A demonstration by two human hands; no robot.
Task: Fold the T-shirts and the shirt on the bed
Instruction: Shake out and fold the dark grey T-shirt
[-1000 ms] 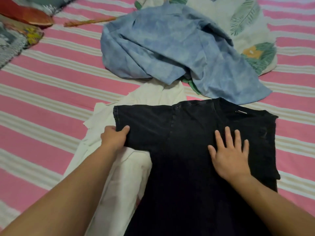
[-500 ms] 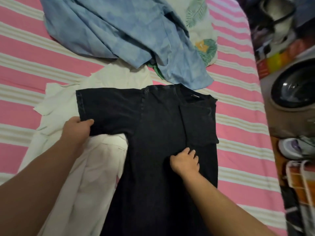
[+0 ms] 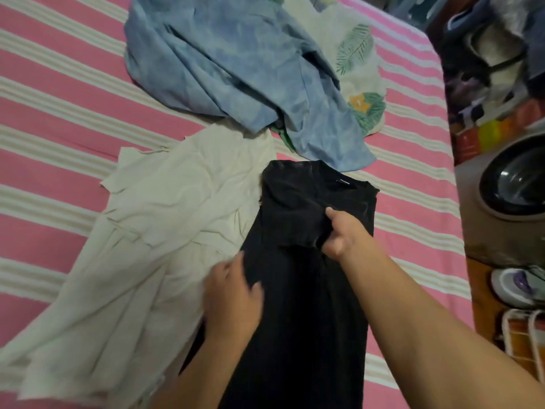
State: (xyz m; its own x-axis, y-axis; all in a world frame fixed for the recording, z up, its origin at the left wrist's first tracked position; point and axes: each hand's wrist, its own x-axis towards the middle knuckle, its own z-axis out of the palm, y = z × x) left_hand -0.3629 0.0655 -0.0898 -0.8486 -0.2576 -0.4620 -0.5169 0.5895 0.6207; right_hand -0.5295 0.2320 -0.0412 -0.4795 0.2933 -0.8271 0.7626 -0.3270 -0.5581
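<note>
Black cotton fills the near middle of the view: the black T-shirt (image 3: 303, 290) lies lengthwise on the bed (image 3: 59, 113), its neck end pointing away, both sides turned in so it forms a narrow strip. The left hand (image 3: 233, 293) rests on the shirt's left edge, partly blurred; its fingers look loosely curved over the fabric, and whether they pinch the edge I cannot tell. The right hand (image 3: 342, 234) sits further up, near the chest of the shirt, thumb and curled fingers gripping the folded-over sleeve hem against the body of the garment.

Just left of the black shirt, and partly under it, a cream T-shirt (image 3: 153, 231) is spread out, creased, reaching toward the near left corner. Beyond both, a blue shirt (image 3: 236, 69) lies in a crumpled heap, its lower corner just beside the black collar. Under the blue heap's right side a white leaf-print garment (image 3: 359, 69) shows. All of them lie on the pink and cream striped sheet. Off the bed's right edge stand a dark round bowl (image 3: 513, 181) and a pale shoe (image 3: 519, 281).
</note>
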